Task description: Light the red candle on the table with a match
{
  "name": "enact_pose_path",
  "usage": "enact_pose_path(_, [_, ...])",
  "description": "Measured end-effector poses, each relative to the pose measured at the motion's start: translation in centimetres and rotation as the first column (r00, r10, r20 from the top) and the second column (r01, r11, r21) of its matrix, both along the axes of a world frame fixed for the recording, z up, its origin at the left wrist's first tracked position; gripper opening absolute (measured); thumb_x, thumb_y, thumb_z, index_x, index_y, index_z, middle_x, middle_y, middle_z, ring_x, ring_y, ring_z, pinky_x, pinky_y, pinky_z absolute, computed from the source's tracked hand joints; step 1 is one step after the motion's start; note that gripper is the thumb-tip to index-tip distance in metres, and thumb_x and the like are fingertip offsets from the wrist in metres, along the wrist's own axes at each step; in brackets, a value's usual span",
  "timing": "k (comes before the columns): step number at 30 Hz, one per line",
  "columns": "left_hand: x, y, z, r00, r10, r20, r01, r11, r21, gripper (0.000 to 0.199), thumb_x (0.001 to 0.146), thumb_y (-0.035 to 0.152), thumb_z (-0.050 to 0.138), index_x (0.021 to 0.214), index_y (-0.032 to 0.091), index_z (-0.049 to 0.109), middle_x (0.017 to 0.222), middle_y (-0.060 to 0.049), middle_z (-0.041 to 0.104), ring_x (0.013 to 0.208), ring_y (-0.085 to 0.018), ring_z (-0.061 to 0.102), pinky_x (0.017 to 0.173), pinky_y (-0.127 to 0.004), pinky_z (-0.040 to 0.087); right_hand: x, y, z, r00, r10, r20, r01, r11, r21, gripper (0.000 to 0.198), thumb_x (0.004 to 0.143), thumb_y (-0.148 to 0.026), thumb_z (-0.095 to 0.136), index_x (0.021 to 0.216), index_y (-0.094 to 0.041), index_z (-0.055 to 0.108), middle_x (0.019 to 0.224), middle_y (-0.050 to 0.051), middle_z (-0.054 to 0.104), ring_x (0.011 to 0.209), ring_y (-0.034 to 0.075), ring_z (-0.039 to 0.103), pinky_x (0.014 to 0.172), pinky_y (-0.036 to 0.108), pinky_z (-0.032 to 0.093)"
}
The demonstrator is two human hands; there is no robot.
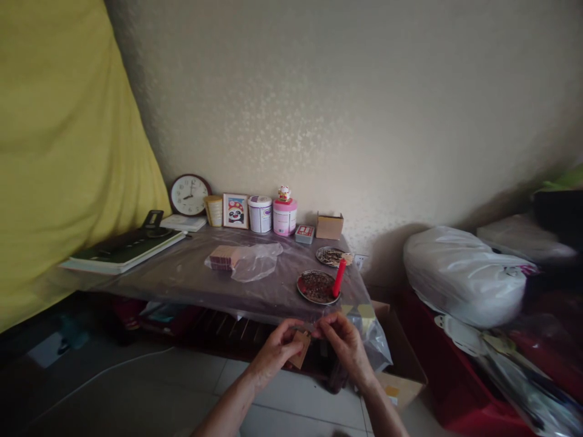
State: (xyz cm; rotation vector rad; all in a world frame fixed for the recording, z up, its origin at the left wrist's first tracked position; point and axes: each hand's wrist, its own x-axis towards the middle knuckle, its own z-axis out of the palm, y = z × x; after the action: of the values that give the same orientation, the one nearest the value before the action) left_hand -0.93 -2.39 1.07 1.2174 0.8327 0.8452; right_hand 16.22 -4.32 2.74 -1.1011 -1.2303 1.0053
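Note:
My left hand (pixel 283 347) grips a small tan matchbox (pixel 300 350) in front of the table's near edge. Close beside the box's upper end, my right hand (pixel 341 340) has thumb and fingers pinched together; whatever is between them is too small to make out. Just beyond the hands, a red candle (pixel 339 278) stands slightly tilted at the right side of a round metal plate (pixel 298 291) full of dark bits. Behind that sits a second plate (pixel 319 260) with thin sticks that look like matches. A wrapped stack of small boxes (pixel 225 258) lies further left.
Crumpled clear plastic (pixel 257 262) lies on the covered table (pixel 182 279). Along the wall are a clock (pixel 190 195), a framed panda picture (pixel 235 211), two canisters and a small open carton (pixel 330 226). A cardboard box (pixel 401 358) and white bag (pixel 460 273) stand right.

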Motion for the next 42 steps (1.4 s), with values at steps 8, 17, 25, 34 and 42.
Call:
enact_pose_path(8, [0.0,0.2,-0.5,0.999,-0.025,0.047,0.026,1.000,-0.018,0.033,0.070,0.019,0.058,0.103,0.021,0.056,0.089,-0.002,0.069,0.078,-0.016,0.059,0.068,-0.027,0.041,-0.3,-0.2,-0.3,0.999,0.010,0.037,-0.011,0.999,0.046,0.026,0.077,-0.044,0.063,0.076,-0.020,0.054,0.069,-0.001,0.065,0.067,0.015,0.062,0.068,0.026,0.049])
enact_pose_path(17, [-0.2,0.3,-0.8,0.997,0.008,0.081,0.001,0.994,-0.109,0.037,0.070,0.024,0.059,0.107,0.024,0.051,0.091,-0.002,0.066,0.071,-0.016,0.060,0.058,-0.025,0.041,0.2,0.1,0.4,0.997,-0.073,-0.023,0.074,0.995,0.061,0.029,0.078,-0.049,0.060,0.080,-0.020,0.053,0.084,0.003,0.064,0.076,0.019,0.065,0.075,0.033,0.052])
enact_pose_path(25, [0.0,0.3,0.3,0.990,0.120,0.075,-0.120,0.993,0.005,0.033,0.071,0.022,0.060,0.101,0.021,0.046,0.083,0.000,0.067,0.073,-0.015,0.059,0.068,-0.027,0.043,0.0,-0.8,0.6,0.945,0.043,0.325,-0.053,0.998,0.023,0.021,0.082,-0.035,0.057,0.097,-0.019,0.056,0.095,0.005,0.064,0.092,0.020,0.061,0.083,0.032,0.048])
enact_pose_path(34, [0.0,0.1,1.4,0.982,0.167,0.092,-0.167,0.986,-0.011,0.034,0.069,0.022,0.058,0.099,0.021,0.042,0.087,-0.003,0.066,0.079,-0.018,0.060,0.070,-0.029,0.043,-0.5,-1.1,0.1,0.810,0.102,0.578,-0.160,0.986,0.051,0.047,0.075,-0.022,0.062,0.120,-0.021,0.048,0.121,0.008,0.057,0.113,0.023,0.053,0.098,0.040,0.041])
enact_pose_path(42, [0.0,0.2,0.4,0.985,0.147,0.087,-0.156,0.982,0.102,0.031,0.072,0.017,0.055,0.101,0.022,0.044,0.091,-0.002,0.064,0.084,-0.017,0.057,0.076,-0.029,0.042,-0.6,-0.9,-1.6,0.734,0.123,0.668,-0.207,0.977,0.048,0.070,0.070,-0.023,0.066,0.134,-0.019,0.036,0.137,0.011,0.043,0.128,0.025,0.038,0.107,0.043,0.030])
